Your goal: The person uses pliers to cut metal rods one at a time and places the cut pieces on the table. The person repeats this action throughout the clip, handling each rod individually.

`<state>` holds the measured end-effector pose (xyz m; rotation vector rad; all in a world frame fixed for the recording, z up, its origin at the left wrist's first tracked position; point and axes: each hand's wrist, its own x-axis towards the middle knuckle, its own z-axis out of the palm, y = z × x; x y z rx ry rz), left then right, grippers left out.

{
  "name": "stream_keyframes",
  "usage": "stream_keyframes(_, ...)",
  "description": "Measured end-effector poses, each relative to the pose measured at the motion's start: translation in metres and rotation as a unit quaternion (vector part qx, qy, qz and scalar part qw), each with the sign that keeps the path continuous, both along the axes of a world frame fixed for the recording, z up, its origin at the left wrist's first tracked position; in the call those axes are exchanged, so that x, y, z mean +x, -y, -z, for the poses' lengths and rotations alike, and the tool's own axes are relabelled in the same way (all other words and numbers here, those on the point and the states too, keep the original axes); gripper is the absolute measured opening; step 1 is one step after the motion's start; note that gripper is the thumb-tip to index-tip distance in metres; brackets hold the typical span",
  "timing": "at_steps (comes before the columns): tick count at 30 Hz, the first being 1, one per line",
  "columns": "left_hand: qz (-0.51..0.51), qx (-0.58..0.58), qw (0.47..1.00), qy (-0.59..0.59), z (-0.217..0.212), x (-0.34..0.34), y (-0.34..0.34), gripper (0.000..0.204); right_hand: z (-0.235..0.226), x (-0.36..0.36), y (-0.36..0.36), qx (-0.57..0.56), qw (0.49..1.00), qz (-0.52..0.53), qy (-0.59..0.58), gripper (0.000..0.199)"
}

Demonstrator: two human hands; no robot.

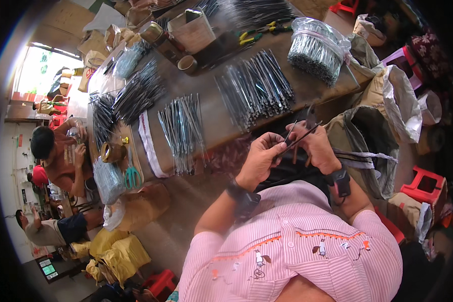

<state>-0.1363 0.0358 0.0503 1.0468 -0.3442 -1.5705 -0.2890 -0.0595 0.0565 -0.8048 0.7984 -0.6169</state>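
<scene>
My left hand (266,153) is closed, pinching a thin dark metal rod (292,132) between thumb and fingers. Just beside it, my right hand (317,147) is wrapped round a tool that looks like pliers (310,117), its dark head pointing up and its brownish handles hanging below the fingers. Another dark rod end crosses between the two hands. On the table before me lies a wide row of similar thin metal rods (259,85). A smaller bundle of rods (181,128) rests to its left at the near edge.
A plastic-wrapped bundle of silvery rods (314,53) stands at the table's right end. Yellow-and-green-handled pliers (259,34) lie at the back. Teal scissors (132,176) are at the left edge. An open sack (370,146) stands right of my hands. Two people (65,156) are at far left.
</scene>
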Motion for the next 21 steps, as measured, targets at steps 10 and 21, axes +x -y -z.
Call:
stream_keyframes(10,-0.005,-0.039,0.981,0.191,-0.02,0.0,-0.002,0.012,0.016,-0.051,0.001,0.234,0.945,-0.068,0.22,0.034)
stream_keyframes(21,-0.04,-0.172,0.881,0.438,-0.021,-0.003,-0.003,0.017,0.007,-0.057,-0.006,-0.263,0.909,-0.259,-0.193,0.069)
